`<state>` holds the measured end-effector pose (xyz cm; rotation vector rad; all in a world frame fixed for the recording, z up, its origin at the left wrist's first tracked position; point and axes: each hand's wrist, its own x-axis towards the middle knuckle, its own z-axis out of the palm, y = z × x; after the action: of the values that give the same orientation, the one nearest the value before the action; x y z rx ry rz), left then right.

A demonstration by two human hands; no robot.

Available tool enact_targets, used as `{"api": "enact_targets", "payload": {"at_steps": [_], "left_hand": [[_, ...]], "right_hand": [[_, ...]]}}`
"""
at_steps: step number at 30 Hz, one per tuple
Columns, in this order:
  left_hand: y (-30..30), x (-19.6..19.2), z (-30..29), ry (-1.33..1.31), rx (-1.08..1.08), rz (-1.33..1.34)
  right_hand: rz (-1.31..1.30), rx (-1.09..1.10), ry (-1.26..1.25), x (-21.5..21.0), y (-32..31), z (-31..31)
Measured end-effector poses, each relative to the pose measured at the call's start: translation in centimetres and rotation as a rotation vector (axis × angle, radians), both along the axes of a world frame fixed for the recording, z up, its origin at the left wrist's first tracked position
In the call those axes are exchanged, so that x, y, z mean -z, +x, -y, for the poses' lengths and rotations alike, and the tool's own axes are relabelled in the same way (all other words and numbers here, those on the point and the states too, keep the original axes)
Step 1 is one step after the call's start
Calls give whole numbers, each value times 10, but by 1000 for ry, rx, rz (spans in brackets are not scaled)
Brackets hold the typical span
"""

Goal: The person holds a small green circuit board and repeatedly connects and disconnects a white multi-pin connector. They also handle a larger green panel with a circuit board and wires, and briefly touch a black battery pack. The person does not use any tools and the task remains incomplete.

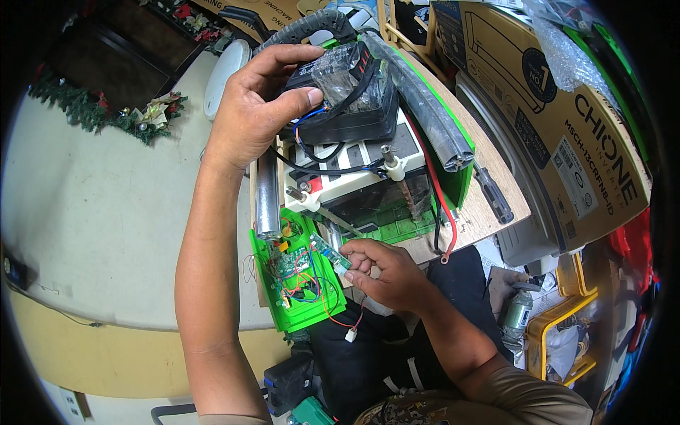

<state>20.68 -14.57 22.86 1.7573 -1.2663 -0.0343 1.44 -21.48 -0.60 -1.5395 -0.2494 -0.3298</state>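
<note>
- Small circuit board [331,255] sits pinched by one end in the right hand [386,275], just over the right edge of the green panel [282,320]
- Coloured wires [303,287] loop across that panel; gripping the board by its edges and leaving them slack would likely spare the joints
- White connector [350,336] dangles below, best kept from snagging
- Left hand [275,92] grips the black case [354,126] above the white-framed block [347,185]; steady support there seems wise
- Red cable [440,190] ends in a bare ring, better kept off metal
- Screwdriver [499,204] lies on the wooden counter [511,190]
</note>
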Motion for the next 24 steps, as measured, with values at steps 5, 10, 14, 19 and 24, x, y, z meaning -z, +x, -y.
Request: {"api": "enact_targets", "payload": {"at_steps": [5,10,14,19,24], "left_hand": [[0,0,0,-1,-3,4],[-1,0,0,2,5,4],[-1,0,0,4,-2,14],[0,0,0,0,5,3],[0,0,0,-1,0,6]], "right_hand": [[12,11,-8,0,0,0],[-1,6,-2,0,0,0],[-4,4,-3,-1,0,0],[-2,2,-5,1,0,0],[-3,4,-1,2,0,-1]]}}
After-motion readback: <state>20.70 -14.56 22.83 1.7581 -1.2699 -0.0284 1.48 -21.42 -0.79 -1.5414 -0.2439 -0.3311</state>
